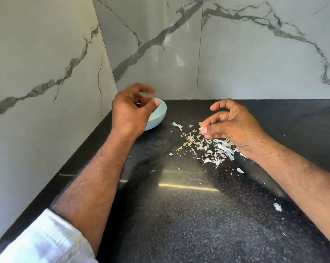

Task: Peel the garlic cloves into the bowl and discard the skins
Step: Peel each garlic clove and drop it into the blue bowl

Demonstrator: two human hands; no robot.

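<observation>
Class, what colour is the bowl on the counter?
The bowl is pale blue, seen in the head view.

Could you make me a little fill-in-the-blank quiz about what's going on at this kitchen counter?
1. The left hand hovers over a pale blue ____.
2. The right hand pinches a small bit of garlic above a scatter of papery ____ on the counter.
3. The counter is ____ in colour.
4. The rolled-up sleeve on the left arm is ____.

Missing words: bowl; skins; black; white
</observation>
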